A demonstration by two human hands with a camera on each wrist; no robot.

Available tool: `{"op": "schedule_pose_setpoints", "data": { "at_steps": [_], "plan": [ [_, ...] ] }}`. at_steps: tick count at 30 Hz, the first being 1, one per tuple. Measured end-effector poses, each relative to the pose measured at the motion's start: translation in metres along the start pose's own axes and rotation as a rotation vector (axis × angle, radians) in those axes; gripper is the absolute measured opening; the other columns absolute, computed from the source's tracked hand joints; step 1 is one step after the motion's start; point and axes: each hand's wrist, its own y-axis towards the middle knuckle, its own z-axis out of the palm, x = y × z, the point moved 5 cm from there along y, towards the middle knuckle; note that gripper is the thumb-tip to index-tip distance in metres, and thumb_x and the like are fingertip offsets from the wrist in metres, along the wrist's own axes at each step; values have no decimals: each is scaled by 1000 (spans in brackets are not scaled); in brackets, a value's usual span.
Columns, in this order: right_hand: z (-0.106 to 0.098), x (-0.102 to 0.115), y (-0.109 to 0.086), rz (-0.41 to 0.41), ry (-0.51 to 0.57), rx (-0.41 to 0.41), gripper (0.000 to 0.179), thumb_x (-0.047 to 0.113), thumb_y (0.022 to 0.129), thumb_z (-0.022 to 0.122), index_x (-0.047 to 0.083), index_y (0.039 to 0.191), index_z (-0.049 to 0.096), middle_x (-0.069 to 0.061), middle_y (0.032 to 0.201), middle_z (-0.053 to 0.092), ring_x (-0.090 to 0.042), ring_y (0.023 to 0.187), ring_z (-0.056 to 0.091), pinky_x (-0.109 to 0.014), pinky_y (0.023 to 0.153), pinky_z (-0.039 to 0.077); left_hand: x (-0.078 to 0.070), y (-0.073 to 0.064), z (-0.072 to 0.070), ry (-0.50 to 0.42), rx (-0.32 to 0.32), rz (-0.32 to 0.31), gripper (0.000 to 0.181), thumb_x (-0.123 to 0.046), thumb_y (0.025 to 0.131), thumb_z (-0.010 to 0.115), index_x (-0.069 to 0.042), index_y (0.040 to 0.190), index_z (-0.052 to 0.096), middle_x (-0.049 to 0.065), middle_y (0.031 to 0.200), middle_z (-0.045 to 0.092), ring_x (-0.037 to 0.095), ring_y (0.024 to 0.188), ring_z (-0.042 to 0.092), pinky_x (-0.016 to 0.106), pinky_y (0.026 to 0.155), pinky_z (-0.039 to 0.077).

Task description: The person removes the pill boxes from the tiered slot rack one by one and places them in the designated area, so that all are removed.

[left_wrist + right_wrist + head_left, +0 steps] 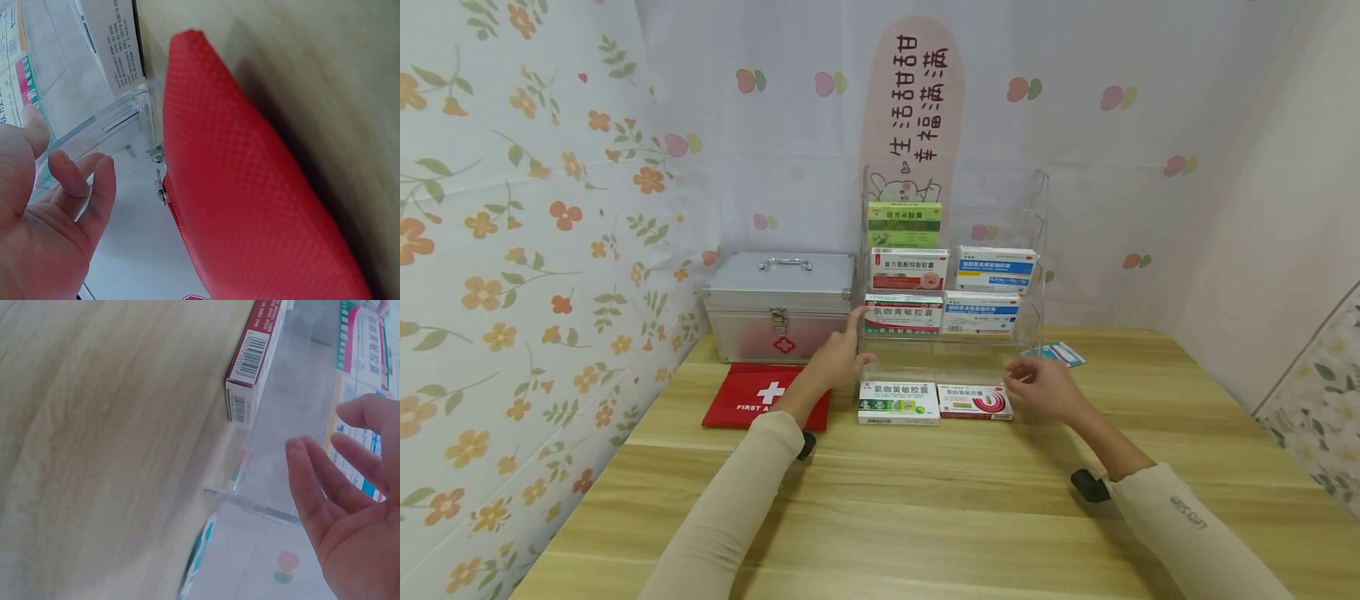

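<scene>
My left hand point(838, 358) is at the left side of a clear tiered display rack point(936, 356). Its fingertip is right at the left end of a green-and-white medicine box point(903, 317) on the lowest filled tier. Beside that box leans a blue-and-white medicine box point(981, 315). By the rack's lower right side is my right hand point(1047, 387), fingers loosely bent and nothing between them. In the right wrist view, the thumb and fingers point(306, 481) stand apart before the clear rack. Higher tiers hold a green box point(904, 223), a white-and-red box point(909, 270) and another blue-and-white box point(996, 270).
Two medicine boxes, one white-and-green point(898, 405), one white-and-red point(976, 403), lie on the table in front of the rack. A silver first-aid case point(745, 325) stands left, behind a red first-aid pouch point(730, 400). A teal packet point(1063, 354) lies behind my right hand.
</scene>
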Motion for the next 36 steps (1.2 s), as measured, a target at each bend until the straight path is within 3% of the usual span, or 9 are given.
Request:
{"op": "schedule_pose_setpoints", "data": {
  "at_steps": [8, 15, 20, 28, 32, 36],
  "plan": [
    [-4, 11, 5, 7, -41, -132, 22, 15, 93, 65, -4, 106, 70, -20, 102, 71, -34, 89, 70, -48, 77, 57, 0, -1, -1, 0, 3, -17, 91, -25, 95, 69, -35, 153, 0, 10, 81, 59, 24, 63, 59, 33, 56, 49],
    [-15, 30, 15, -89, -16, -322, 20, 7, 88, 64, -4, 102, 71, -22, 101, 69, -38, 90, 68, -51, 74, 53, -1, -1, -2, -9, 5, -23, 92, -25, 95, 69, -36, 153, -2, 12, 74, 56, 22, 55, 53, 33, 52, 46],
    [-18, 36, 17, -99, -9, -346, 18, 5, 88, 66, -6, 101, 70, -23, 107, 63, -41, 96, 63, -53, 76, 52, 0, -2, -1, -11, 9, -19, 91, -25, 95, 68, -35, 153, -2, 12, 73, 56, 22, 53, 53, 32, 50, 46],
    [-22, 35, 24, -126, -15, -458, 19, 3, 84, 68, -7, 100, 69, -27, 108, 64, -43, 96, 61, -56, 81, 49, 0, -1, 0, -9, -2, 7, 92, -23, 95, 69, -36, 153, -2, 12, 69, 54, 20, 49, 49, 30, 47, 44],
    [-25, 35, 28, -141, 6, -471, 24, 3, 84, 69, -8, 105, 69, -27, 116, 62, -45, 104, 58, -58, 86, 46, -1, -1, -1, 1, -9, 10, 92, -23, 94, 69, -35, 153, -1, 11, 67, 53, 18, 48, 46, 30, 46, 42],
    [-28, 36, 33, -142, 15, -471, 25, 2, 84, 69, -9, 106, 69, -27, 125, 59, -45, 111, 55, -56, 83, 48, -1, -1, 0, 6, -9, 9, 92, -23, 95, 69, -34, 153, -1, 11, 66, 52, 18, 47, 45, 29, 46, 41]
  ]
}}
